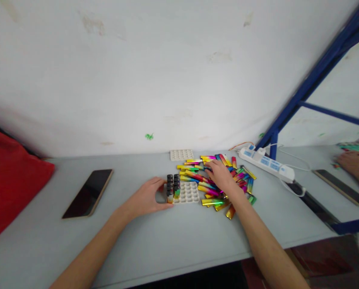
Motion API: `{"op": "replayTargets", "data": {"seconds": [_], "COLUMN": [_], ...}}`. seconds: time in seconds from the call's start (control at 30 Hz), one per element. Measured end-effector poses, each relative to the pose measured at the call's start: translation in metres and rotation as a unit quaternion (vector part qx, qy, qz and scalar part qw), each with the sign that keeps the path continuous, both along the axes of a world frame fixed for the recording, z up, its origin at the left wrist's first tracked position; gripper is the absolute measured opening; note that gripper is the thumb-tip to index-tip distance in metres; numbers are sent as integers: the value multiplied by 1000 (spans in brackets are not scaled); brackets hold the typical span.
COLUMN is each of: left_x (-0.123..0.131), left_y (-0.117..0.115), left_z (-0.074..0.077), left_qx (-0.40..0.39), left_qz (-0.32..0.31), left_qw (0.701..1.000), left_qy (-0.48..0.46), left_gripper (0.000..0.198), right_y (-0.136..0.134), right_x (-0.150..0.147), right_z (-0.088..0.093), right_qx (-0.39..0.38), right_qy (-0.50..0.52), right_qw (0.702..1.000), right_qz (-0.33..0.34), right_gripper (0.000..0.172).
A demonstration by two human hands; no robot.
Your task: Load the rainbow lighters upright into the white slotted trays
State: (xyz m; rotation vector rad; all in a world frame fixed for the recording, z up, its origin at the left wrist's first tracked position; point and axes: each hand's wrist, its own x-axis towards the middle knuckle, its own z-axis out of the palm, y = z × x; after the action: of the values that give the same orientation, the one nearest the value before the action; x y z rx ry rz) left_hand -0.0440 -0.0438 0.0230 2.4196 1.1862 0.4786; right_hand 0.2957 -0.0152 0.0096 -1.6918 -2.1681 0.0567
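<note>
A white tray (189, 193) with round holes lies on the grey table (155, 237). Several lighters (173, 185) with black tops stand in its left columns. My left hand (147, 197) curls round the tray's left end, thumb and fingers touching the standing lighters. A heap of shiny multicoloured lighters (211, 178) lies just right of the tray. My right hand (221, 174) rests palm down on this heap, fingers bent among the lighters; whether it grips one is hidden.
A second white tray (181, 154) lies by the wall. A dark phone (88, 192) lies to the left, red cloth (11, 176) at the far left. A white power strip (266, 162) and blue frame (314, 76) stand right. Another person's hand (353, 163) works beyond.
</note>
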Motion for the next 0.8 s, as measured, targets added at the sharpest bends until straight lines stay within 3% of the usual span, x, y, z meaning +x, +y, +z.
{"op": "replayTargets", "data": {"seconds": [0.1,0.23,0.4,0.47,0.63,0.8], "left_x": [0,0,0,1,1,1], "left_y": [0,0,-1,-1,-2,-2], "left_z": [0,0,-1,0,3,3], "left_qx": [-4,-3,-1,-4,-3,-8], "left_qz": [5,0,0,0,0,1], "left_qw": [1000,1000,1000,1000,1000,1000], "left_qy": [-3,0,-4,-3,-5,4], "left_gripper": [44,43,43,44,43,42], "right_y": [5,4,5,5,0,-13], "right_x": [-2,-1,8,7,-12,-35], "right_z": [-7,-14,-19,-16,-1,15], "right_qx": [-31,-18,41,41,-6,-86], "right_qy": [-34,-18,195,315,548,672], "right_qw": [999,999,980,948,836,736], "right_qz": [-18,-24,9,11,-38,-1], "right_gripper": [25,22,18,25,54,54]}}
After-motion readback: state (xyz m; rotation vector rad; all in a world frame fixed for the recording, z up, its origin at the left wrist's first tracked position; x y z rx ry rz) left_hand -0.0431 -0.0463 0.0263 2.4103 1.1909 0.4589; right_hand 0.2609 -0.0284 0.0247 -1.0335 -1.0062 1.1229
